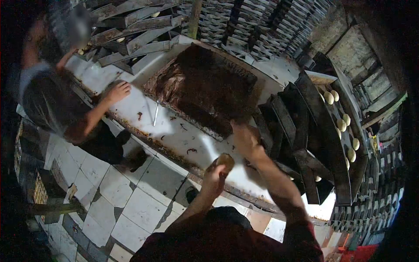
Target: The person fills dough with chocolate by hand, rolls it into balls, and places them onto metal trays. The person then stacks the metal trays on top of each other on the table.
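My left hand (213, 180) is closed around a rounded tan piece of dough (225, 162), held over the near edge of the white table. My right hand (247, 140) reaches to the near right corner of a large dark brown mass of paste (200, 83). Its fingers are dim and blurred, so whether they grip any paste is hidden. The paste lies in a wide block on the white tabletop (174, 133), with small brown scraps scattered in front. A thin pale tool (156, 114) rests by the left edge of the paste.
Dark metal trays (301, 131) are stacked at the right, and pale oval dough pieces (341, 125) sit in one. More trays (131, 32) are piled at the back left. Another person's hand (118, 92) hovers over the table's left part. White tiles (144, 209) cover the floor.
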{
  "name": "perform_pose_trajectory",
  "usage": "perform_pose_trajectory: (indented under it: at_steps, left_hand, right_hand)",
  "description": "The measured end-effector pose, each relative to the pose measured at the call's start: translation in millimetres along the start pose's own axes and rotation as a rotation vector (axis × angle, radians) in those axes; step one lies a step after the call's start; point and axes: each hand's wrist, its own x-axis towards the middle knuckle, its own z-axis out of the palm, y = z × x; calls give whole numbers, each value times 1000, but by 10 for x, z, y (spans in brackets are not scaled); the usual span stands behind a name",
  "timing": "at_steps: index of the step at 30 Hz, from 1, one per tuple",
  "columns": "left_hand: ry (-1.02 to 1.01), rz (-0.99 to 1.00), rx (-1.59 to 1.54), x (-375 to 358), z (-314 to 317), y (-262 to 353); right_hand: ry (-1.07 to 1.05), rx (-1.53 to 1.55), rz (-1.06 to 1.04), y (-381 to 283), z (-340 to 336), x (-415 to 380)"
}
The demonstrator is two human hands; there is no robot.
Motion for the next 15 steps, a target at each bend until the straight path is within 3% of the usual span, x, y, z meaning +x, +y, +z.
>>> perform_pose_trajectory:
  at_steps: [2,4,5,8,12,15]
  left_hand:
    - [-187,790,1384,52,17,344]
    - [-137,421,424,458,-85,138]
    - [-108,564,556,542,-30,168]
    - [-118,795,629,961,-88,-22]
    - [32,580,982,921,257,119]
    - [55,653,766,995,313,43]
  right_hand:
    - [-170,-164,-46,-57,-255,279]
    - [-410,-375,-95,-377,-686,540]
    - [-594,-529,-119,-520,-820,617]
    - [-630,-587,-193,-485,-575,681]
    - [-708,-457,-300,-479,-765,680]
    - [-605,-252,-233,-349,-744,427]
